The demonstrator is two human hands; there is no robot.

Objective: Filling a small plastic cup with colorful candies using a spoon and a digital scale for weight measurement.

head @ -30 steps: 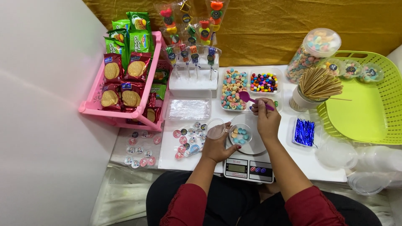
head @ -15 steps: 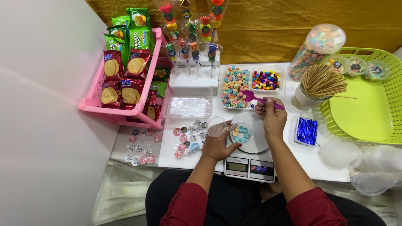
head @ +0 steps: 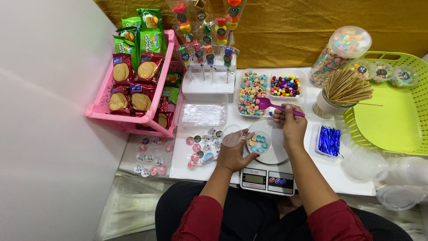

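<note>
While hands steady it, round clear cup (head: 258,142) holds pastel candies.

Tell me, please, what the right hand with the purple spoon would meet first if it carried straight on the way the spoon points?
Most likely the tray of pastel candies: the right hand aims the purple spoon up-left, its bowl already at that tray's edge, though height is unclear.

Right hand (head: 292,127) grips purple plastic spoon (head: 276,106) above round white kitchen scale (head: 269,165); left hand (head: 232,154) steadies small clear cup (head: 258,142) on it.
</note>
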